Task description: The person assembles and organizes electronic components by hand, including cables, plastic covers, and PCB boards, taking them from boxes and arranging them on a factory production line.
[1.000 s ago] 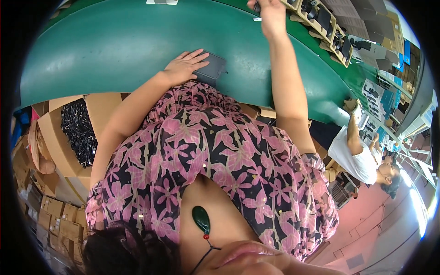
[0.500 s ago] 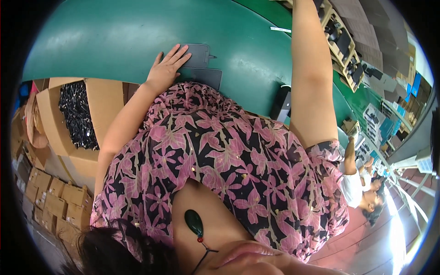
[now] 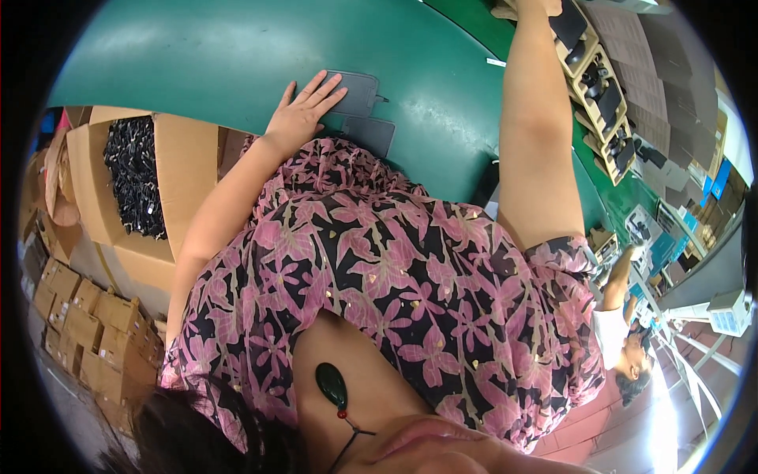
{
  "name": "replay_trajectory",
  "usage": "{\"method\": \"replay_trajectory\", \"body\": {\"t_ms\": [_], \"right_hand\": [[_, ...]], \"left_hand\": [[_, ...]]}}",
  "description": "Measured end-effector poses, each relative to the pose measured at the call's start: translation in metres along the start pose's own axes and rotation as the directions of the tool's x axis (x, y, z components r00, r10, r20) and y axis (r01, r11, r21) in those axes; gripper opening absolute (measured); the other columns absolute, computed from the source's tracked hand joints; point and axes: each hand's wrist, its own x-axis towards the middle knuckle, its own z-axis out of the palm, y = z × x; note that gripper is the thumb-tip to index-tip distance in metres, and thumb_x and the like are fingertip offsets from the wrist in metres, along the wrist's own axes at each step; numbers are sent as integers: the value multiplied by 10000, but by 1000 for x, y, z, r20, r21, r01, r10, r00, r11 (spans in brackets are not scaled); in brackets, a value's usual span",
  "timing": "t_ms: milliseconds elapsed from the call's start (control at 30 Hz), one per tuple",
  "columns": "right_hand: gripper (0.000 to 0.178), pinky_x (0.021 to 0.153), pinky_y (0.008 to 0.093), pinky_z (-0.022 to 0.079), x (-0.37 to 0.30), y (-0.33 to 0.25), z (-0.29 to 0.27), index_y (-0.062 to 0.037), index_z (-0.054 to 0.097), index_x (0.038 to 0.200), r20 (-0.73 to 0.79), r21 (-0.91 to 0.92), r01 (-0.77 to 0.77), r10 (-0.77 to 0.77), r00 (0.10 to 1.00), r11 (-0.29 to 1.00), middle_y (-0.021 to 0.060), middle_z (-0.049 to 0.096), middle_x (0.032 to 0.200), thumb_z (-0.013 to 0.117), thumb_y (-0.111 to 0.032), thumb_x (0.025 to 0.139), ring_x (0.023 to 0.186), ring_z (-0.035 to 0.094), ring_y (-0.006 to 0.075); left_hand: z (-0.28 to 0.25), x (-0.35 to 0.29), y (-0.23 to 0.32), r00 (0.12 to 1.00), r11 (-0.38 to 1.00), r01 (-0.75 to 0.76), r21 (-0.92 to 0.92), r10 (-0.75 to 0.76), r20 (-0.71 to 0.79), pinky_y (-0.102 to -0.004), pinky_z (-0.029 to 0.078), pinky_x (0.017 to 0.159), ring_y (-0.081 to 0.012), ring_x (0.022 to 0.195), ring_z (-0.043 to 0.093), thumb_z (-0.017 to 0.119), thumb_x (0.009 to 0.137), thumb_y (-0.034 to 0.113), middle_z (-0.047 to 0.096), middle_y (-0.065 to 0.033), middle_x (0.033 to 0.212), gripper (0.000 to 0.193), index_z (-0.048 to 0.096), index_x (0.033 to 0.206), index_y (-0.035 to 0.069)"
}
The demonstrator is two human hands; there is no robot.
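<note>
My left hand (image 3: 303, 112) lies open on the green table, fingers spread. Its fingertips rest on the left side of a flat dark grey rectangular piece (image 3: 362, 95) with a short narrow prong at its right end. Just nearer to me is a second flat dark piece (image 3: 371, 134). Stretched far forward, my right arm leads to my right hand (image 3: 543, 6) at the top edge, beside wooden trays (image 3: 594, 77) holding black parts. Most of that hand's fingers are cut off or unclear, so I cannot tell what it holds.
An open cardboard box (image 3: 186, 162) of bundled black cables (image 3: 134, 178) stands left of the table (image 3: 197, 63). Stacked cartons (image 3: 87, 332) are behind it. A black object (image 3: 488, 188) sits by my right arm. Another person (image 3: 620, 340) is at the right.
The view has shifted slightly. More of my right wrist and hand now shows at the top edge. My left hand stays on the dark grey piece.
</note>
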Motion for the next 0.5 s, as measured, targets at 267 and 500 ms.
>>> {"method": "replay_trajectory", "body": {"t_ms": [267, 500], "right_hand": [[247, 749, 340, 449, 7, 9, -7, -46, 596, 970, 244, -553, 549, -508, 826, 627, 134, 581, 1027, 419, -135, 821, 934, 568, 243], [516, 811, 399, 418, -4, 41, 14, -26, 436, 1101, -65, 271, 123, -109, 992, 955, 226, 550, 996, 606, -348, 734, 927, 528, 368]], "left_hand": [[5, 3, -1, 1000, 997, -3, -83, 0, -30, -467, 187, 1027, -185, 1300, 80, 625, 710, 119, 81, 42, 1410, 794, 158, 1338, 251], [-1, 1, -7, 999, 997, -17, -81, 20, 32, -454, 165, 1034, -169, 1305, 43, 563, 757, 111, 53, 42, 1415, 727, 154, 1341, 250]]}}
